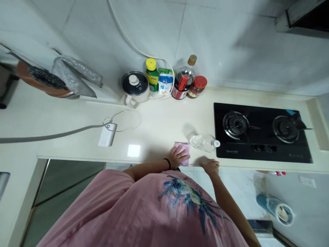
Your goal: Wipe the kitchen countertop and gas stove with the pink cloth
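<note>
My left hand (178, 156), with a dark band at the wrist, lies flat with spread fingers on a folded pink cloth (189, 147) near the front of the counter. The cloth is pressed against the cream countertop (159, 127). My right hand (210, 167) rests at the counter's front edge, thumb and fingers apart, holding nothing; some of its fingertips are hard to make out. Just beyond it a clear plastic bottle (204, 142) with a white cap lies on its side, the cap end reaching the black gas hob (257, 125).
Along the wall stand an electric pot (135, 87), a yellow-capped green bottle (152, 75), a white-blue pouch (165, 84), a dark sauce bottle (182, 84) and a red-lidded jar (197, 86). A white box (107, 135) with a grey cable (64, 134) lies to the left.
</note>
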### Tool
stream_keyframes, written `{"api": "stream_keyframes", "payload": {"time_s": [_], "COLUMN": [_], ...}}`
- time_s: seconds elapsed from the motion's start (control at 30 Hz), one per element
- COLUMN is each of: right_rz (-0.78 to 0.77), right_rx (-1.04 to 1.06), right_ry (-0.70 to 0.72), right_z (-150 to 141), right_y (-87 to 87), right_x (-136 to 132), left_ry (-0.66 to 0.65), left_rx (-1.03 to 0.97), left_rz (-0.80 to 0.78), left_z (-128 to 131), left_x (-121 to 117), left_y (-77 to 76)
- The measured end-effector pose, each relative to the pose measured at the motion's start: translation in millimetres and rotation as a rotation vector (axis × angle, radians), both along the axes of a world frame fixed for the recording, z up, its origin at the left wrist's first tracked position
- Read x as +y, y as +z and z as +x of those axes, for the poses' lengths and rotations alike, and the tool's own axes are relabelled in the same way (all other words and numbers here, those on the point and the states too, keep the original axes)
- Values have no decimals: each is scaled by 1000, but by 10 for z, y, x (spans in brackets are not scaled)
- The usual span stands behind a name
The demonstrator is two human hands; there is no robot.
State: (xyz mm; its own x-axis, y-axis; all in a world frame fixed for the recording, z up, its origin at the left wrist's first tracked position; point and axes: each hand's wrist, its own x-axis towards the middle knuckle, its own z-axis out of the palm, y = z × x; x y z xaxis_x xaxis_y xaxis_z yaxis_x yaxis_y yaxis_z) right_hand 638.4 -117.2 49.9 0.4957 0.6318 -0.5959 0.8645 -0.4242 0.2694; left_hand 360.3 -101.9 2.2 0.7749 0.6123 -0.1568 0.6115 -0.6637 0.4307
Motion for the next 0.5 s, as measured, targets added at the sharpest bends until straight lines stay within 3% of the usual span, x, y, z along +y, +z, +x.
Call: {"api": "stream_keyframes", "payload": {"time_s": [0.13,0.27,0.4,0.5], "right_rz": [-22,-9,-16,-12], "right_rx": [25,19,-23,-30], "right_ry": [-27,-37,-74,-60], "right_z": [48,41,-13,-29], "right_y": [-11,41,101,127], "right_x": [15,29,58,75], "left_ry": [39,245,555,792], "left_rx": [-11,45,140,206], "left_rz": [23,-27,-102,-133], "left_z": [-88,-299,-867,-1501], "left_x": [141,788,1602,1921], "left_y": [1,64,199,316]}}
